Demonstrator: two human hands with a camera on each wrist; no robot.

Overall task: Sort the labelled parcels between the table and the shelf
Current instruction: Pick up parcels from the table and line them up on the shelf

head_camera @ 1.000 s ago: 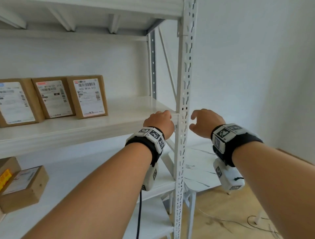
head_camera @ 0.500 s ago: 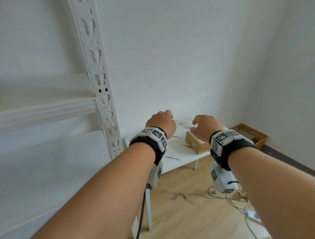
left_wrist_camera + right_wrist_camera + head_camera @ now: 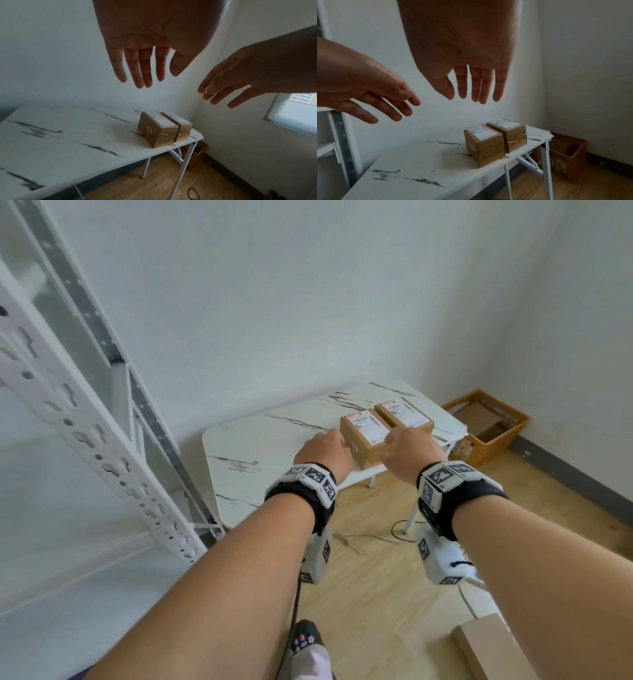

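Observation:
Two brown labelled parcels stand side by side near the right end of a white marble-pattern table (image 3: 246,446). The nearer parcel (image 3: 363,436) (image 3: 157,129) (image 3: 483,143) touches the farther parcel (image 3: 404,414) (image 3: 182,125) (image 3: 510,132). Both my hands hover in the air short of them, empty, fingers straight and spread. My left hand (image 3: 323,451) (image 3: 145,67) is left of the nearer parcel. My right hand (image 3: 409,451) (image 3: 474,86) is in front of it.
A white metal shelf post (image 3: 85,419) rises at the left, close to the table's left end. A brown crate (image 3: 486,426) (image 3: 568,152) sits on the floor in the right corner. Cables (image 3: 397,529) and a flat cardboard piece (image 3: 489,645) lie on the wooden floor.
My view has swung right, away from the shelf with its parcels, to the table. Both hands stayed empty and now reach toward the two parcels.

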